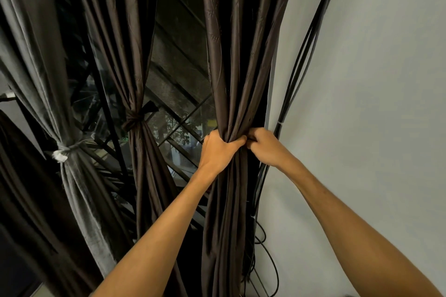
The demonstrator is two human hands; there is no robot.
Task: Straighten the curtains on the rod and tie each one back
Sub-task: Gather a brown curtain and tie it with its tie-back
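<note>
left hand (pixel 220 149) wraps the right brown curtain (pixel 236 67), fingers (pixel 253 137) of the right hand (pixel 264 146) pinch its folds; fabric looks soft, light, kinda slippery, so grab the gathered middle tight

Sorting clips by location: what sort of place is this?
Probably a home, by a window. A tied brown curtain and a tied grey curtain hang before it; black cables run down the white wall. The left hand and right hand grip the rightmost curtain.

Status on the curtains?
Left hand and right hand both grip rightmost curtain, bunched, no tie visible. Grey curtain and middle curtain already tied. Black cables hang close beside right hand.
</note>
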